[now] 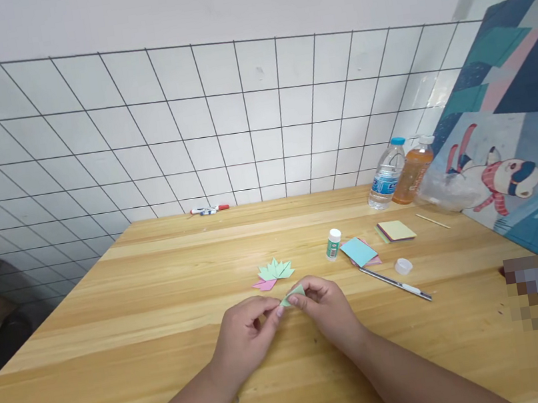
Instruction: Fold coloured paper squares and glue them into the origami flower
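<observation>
A small piece of folded green paper (297, 293) is pinched between my two hands, just above the table. My left hand (246, 336) grips its left corner with thumb and forefinger. The right side of it is held by my right hand (330, 313), thumb in front and fingers behind. Right beyond my hands lies a folded paper shape of several pointed green pieces (275, 270), with a pink folded piece (265, 285) at its lower left.
A glue stick (334, 244) stands right of the paper shape, beside blue paper squares (360, 252) and a utility knife (397, 284). Farther right are a clear cap (403, 266), yellow paper squares (396, 230), a thin stick (432, 221), a water bottle (386, 175) and an orange drink bottle (412, 173). Markers (209, 209) lie by the wall.
</observation>
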Demonstrator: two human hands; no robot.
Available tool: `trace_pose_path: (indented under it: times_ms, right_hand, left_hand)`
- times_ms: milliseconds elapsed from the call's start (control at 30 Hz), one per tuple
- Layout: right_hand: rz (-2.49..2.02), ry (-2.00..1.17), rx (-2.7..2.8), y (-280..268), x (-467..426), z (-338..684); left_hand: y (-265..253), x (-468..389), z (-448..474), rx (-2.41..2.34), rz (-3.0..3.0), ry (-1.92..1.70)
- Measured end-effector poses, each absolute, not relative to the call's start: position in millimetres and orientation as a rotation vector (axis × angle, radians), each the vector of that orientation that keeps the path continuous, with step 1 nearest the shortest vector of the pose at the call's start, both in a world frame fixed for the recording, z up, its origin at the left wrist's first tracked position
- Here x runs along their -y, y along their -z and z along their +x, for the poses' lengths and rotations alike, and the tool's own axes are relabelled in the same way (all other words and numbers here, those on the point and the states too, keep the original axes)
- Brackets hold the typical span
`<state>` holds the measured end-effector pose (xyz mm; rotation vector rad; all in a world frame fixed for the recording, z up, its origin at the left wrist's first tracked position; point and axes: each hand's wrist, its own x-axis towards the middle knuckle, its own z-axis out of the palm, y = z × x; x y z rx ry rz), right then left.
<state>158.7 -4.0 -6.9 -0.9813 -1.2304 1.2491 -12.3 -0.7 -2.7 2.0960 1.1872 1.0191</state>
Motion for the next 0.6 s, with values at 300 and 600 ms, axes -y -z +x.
trace_pose_path:
  times_ms: [300, 600]
  right_hand:
    - [-1.021, -1.348, 1.219, 5.6, 4.2, 157.7]
    - [-1.142, -1.235, 1.417, 15.2, 3.1, 156.5]
  left_hand:
    - [1.6, 1.6, -9.7, -1.097, 1.875, -1.048]
    - [11.5, -6.5, -6.0, -1.008, 1.599, -0.921]
